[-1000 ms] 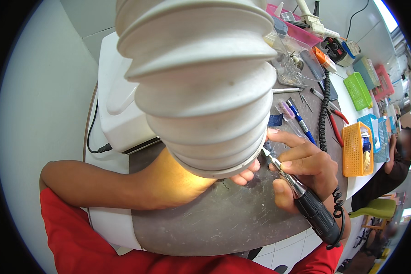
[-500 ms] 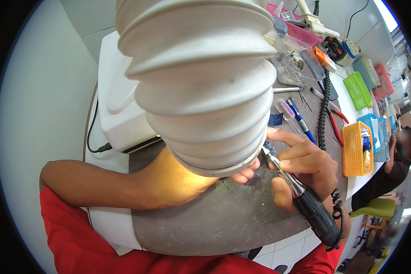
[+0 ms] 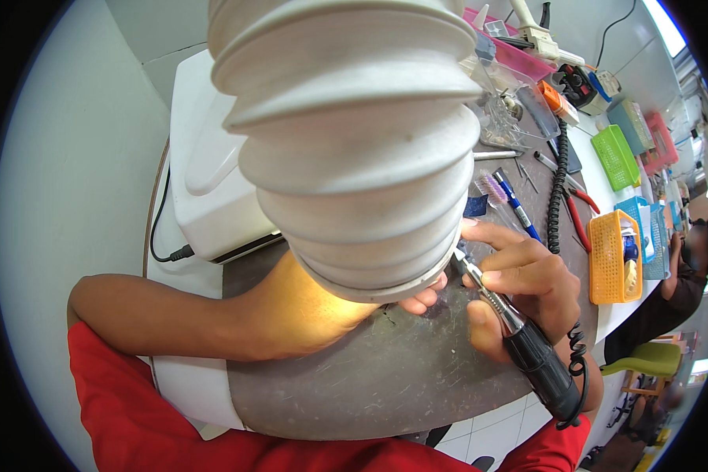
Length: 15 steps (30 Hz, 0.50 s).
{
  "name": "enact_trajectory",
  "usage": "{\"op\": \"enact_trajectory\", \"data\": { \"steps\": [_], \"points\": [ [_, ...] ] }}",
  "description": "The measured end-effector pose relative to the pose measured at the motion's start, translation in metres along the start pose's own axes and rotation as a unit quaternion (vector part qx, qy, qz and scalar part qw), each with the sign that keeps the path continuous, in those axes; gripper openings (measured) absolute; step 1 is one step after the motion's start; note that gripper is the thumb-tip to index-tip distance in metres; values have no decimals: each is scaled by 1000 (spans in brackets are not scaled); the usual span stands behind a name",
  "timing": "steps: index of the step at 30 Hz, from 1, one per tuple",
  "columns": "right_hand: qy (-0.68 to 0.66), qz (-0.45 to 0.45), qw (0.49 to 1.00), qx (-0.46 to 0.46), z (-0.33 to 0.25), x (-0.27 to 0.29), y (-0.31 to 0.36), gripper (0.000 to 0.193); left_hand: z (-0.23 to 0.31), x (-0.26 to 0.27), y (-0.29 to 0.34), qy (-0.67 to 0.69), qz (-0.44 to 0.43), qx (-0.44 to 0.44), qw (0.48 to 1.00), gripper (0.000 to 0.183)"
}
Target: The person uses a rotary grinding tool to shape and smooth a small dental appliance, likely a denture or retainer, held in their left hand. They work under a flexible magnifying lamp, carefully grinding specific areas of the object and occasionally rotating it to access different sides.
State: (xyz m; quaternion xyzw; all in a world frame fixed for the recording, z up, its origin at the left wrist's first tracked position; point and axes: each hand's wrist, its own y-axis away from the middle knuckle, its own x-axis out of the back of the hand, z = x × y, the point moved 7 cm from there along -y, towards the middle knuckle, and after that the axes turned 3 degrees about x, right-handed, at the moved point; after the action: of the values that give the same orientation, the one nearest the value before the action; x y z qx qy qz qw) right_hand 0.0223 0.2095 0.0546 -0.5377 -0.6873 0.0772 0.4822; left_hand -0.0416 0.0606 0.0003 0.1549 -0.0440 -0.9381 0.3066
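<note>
A wide white ribbed hose [image 3: 362, 165] hangs in the middle and covers most of my left hand [image 3: 330, 308]. Only its lit heel and some curled fingertips show below the hose mouth; whatever they hold is hidden. My right hand [image 3: 531, 279] grips a rotary handpiece [image 3: 539, 362] like a pen. This tool has a black body, a metal neck and a coiled black cord [image 3: 578, 354]. Its slim tip points up and left, toward the hidden left fingers under the hose rim. Whether the tip touches anything cannot be seen.
The grey work mat [image 3: 354, 385] is scratched. A white machine [image 3: 212, 173] stands left. Beyond my right hand lie a blue pen [image 3: 518, 206], a pink-bristled brush [image 3: 492, 189], red-handled pliers [image 3: 578, 220] and a yellow basket [image 3: 615, 259]. Another person [image 3: 653, 315] sits far right.
The hose appears slightly farther right. The handpiece and my right hand have shifted a little, and the cord hangs slightly differently. My left arm stays put.
</note>
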Motion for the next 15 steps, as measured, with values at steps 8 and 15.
{"op": "enact_trajectory", "data": {
  "steps": [8, 15],
  "points": [
    [27, -5, 1000, 0, 0, 2, -1, 26, -6, 0, -7, 16, -8, -2, 1000, 40],
    [34, -6, 999, -4, 1, 1, -1, 25, -5, 0, -6, 3, 3, -13, 1000, 40]
  ]
}}
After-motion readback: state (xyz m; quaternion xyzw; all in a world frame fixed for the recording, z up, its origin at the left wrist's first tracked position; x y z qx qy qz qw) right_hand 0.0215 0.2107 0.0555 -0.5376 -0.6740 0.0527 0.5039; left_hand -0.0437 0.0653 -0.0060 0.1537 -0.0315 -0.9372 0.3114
